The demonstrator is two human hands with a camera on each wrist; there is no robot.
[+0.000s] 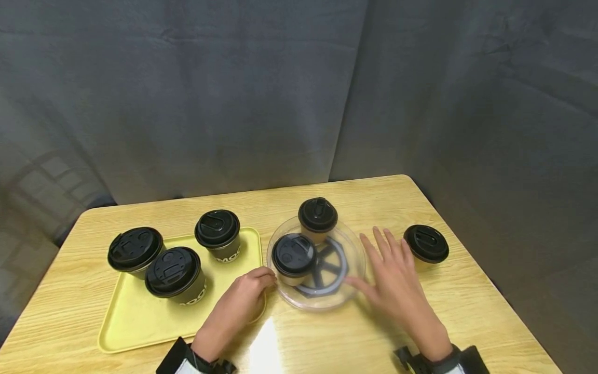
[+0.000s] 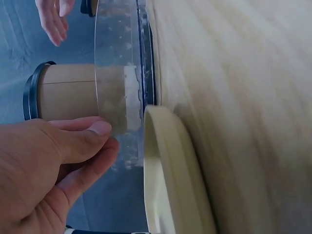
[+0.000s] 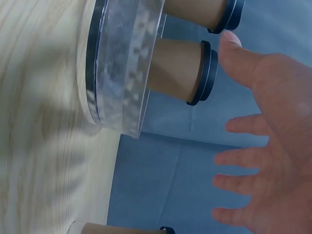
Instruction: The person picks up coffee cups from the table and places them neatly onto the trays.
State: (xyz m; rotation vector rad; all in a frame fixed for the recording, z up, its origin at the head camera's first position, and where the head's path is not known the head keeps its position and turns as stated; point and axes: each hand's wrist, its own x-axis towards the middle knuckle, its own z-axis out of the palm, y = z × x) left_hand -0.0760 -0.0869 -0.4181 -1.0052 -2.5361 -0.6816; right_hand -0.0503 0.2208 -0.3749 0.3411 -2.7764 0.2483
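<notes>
A clear round turntable tray (image 1: 352, 259) with a raised wall holds two lidded paper cups, one near its left side (image 1: 293, 255) and one at the back (image 1: 318, 214). At the tray's left edge my left hand (image 1: 243, 296) pinches the rim; the left wrist view shows its thumb and fingers (image 2: 100, 127) at the clear wall. My right hand (image 1: 397, 280) is spread with straight fingers just right of the tray, holding nothing and slightly blurred. In the right wrist view its palm (image 3: 278, 146) faces the tray and cups, apart from them.
A yellow tray (image 1: 140, 324) lies left of the turntable, with three black-lidded cups on or at it (image 1: 175, 275). Another lidded cup (image 1: 426, 243) stands alone to the right. The wooden table (image 1: 467, 322) ends at a grey curtain (image 1: 233, 104) behind and at the right.
</notes>
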